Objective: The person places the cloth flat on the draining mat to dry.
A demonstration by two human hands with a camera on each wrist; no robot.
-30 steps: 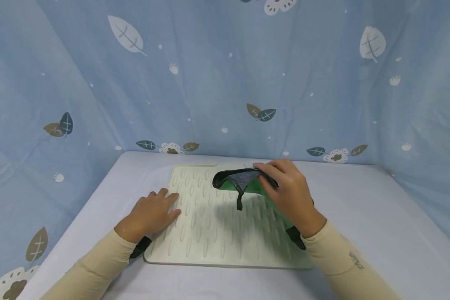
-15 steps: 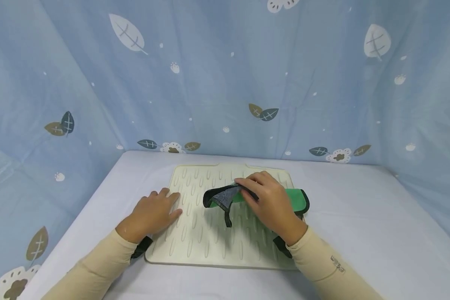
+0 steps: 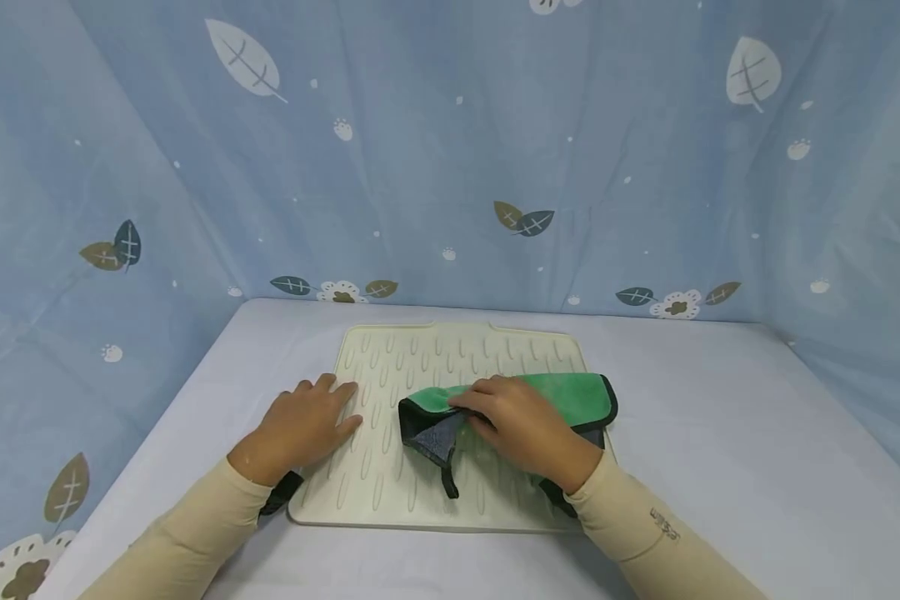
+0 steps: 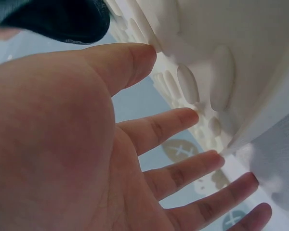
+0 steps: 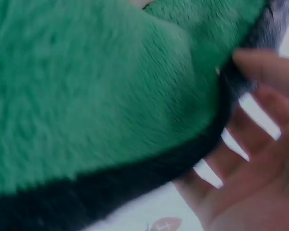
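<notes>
A green cloth (image 3: 570,398) with a black border and a grey underside lies partly folded over the cream ridged mat (image 3: 397,508). My right hand (image 3: 521,421) pinches its dark edge between thumb and fingers; a black loop hangs from the corner at the left. In the right wrist view the green pile (image 5: 86,96) fills much of the picture, with the thumb on its border. My left hand (image 3: 303,429) rests with spread fingers on the mat's left edge, and in the left wrist view the fingertips of that hand (image 4: 135,139) touch the mat (image 4: 197,29).
A white-covered table (image 3: 705,417) extends around the mat. Behind and at both sides hangs a blue curtain (image 3: 420,150) with leaf and flower prints. A black strap (image 3: 281,493) shows at the left wrist.
My right hand has moved left and lower with the cloth, which has come down nearer the mat, its green side now showing more. The left hand has stayed in place.
</notes>
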